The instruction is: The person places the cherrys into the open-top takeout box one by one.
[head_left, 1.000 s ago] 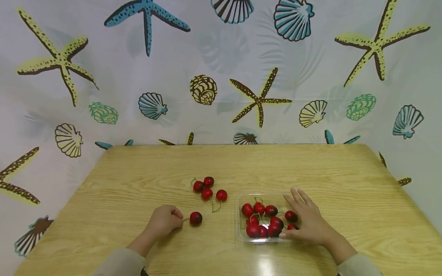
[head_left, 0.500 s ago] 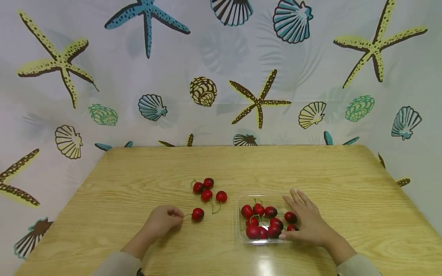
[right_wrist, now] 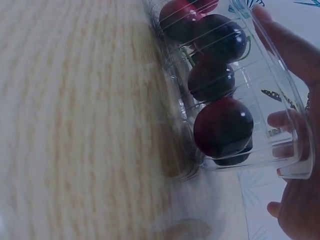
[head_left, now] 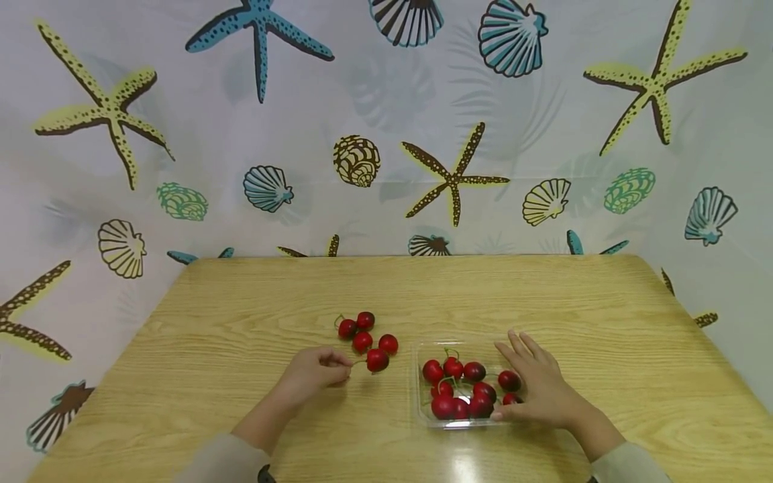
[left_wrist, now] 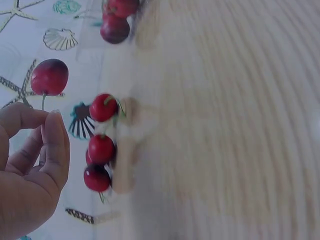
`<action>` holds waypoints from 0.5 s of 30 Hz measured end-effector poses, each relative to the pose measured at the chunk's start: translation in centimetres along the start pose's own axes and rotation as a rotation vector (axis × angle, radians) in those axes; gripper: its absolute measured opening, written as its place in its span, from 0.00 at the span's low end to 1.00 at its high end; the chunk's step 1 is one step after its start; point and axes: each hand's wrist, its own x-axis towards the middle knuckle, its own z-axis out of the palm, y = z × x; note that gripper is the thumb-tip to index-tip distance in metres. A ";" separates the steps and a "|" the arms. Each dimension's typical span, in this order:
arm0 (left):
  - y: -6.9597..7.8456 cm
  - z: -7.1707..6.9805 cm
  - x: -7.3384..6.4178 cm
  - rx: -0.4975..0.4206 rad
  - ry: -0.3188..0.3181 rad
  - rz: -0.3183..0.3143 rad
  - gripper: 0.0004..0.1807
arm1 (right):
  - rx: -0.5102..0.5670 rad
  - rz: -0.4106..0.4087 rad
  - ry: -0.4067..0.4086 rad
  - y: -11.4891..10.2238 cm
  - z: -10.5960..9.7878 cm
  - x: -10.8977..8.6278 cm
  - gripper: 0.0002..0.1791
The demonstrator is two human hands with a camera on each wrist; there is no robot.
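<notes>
My left hand (head_left: 314, 376) pinches the green stem of a red cherry (head_left: 377, 360) between thumb and fingertips. In the left wrist view this cherry (left_wrist: 50, 77) hangs clear of the table, beyond the fingertips. Just behind it, several loose cherries (head_left: 362, 342) lie on the wood. At the right, my right hand (head_left: 539, 386) grips the end of a clear plastic box (head_left: 417, 396), its thumb at the near side and fingers spread toward the far side. Several cherries (right_wrist: 223, 125) sit inside the box; the hand covers part of its right end.
The wooden table (head_left: 253, 288) carries both the box and the loose cherries. Behind it hangs a pale cloth (head_left: 386, 221) printed with starfish and shells.
My left hand has moved right and a little away from me, taking the cherry by its stem toward the loose ones and the box. The right hand stays in place at the box.
</notes>
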 end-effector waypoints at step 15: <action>3.3 4.7 1.5 -0.058 -0.140 0.121 0.08 | 0.049 -0.010 -0.003 0.1 0.1 -0.2 0.57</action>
